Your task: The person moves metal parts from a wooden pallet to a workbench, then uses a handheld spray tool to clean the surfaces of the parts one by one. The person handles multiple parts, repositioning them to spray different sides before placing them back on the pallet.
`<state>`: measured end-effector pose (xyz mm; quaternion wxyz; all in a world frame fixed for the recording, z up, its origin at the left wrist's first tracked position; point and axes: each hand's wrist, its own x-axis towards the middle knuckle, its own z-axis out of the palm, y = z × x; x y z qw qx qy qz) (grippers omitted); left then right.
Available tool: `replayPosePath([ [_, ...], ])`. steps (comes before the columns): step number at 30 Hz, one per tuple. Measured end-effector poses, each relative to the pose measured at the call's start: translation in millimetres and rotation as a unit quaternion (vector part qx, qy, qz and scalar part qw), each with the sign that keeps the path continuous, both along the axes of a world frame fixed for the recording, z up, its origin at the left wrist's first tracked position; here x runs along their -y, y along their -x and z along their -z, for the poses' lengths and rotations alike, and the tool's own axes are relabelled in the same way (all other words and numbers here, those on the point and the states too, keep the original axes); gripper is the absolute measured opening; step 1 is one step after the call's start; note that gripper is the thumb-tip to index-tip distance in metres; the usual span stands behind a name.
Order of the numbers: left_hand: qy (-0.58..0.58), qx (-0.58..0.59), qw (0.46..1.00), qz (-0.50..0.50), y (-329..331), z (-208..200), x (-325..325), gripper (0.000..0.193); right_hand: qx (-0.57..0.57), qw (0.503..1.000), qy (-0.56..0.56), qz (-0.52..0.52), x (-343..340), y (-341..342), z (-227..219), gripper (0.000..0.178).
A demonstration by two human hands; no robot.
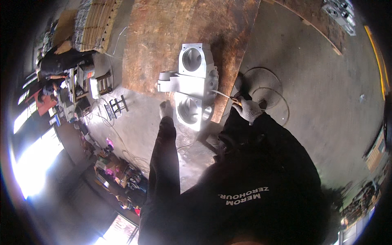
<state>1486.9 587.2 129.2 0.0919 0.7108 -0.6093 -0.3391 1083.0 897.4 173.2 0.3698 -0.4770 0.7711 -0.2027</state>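
Note:
A silver-grey metal casting [192, 83] with large round openings lies at the near edge of the worn wooden board, its near end reaching past that edge. My right hand [249, 110], in a light glove, is closed on a thin rod-shaped tool [221, 94]. The tool's pale shaft runs left to the casting's right side; its tip is hard to make out there. Close by the casting's left side is my left hand [166, 109], also gloved, with its fingers curled in. Whether it touches the metal or holds anything small cannot be seen.
The brown wooden board [155, 45] carries the casting. A coiled hose or cable [281, 94] lies on the floor at right. Left stands a small black stool-like frame [118, 107] amid cables. Another metal casting [341, 14] sits far right, and a person [49, 92] is at far left.

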Motion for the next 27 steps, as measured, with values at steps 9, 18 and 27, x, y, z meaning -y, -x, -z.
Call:
replayPosePath([
  [9,-0.221,-0.335,0.827,-0.393,70.0,38.7,90.3,0.061,0.562,0.773,-0.175,0.236,-1.2,19.1,50.0,0.042],
  [18,-0.161,0.010,0.987,-0.002,48.2,72.2,114.7,0.039,0.397,0.842,-0.283,0.232,-1.7,96.8,-48.2,0.038],
  [27,0.025,0.173,0.953,0.246,97.5,28.1,54.3,0.024,0.245,0.949,-0.173,0.098,-99.5,117.5,-35.6,0.042],
])
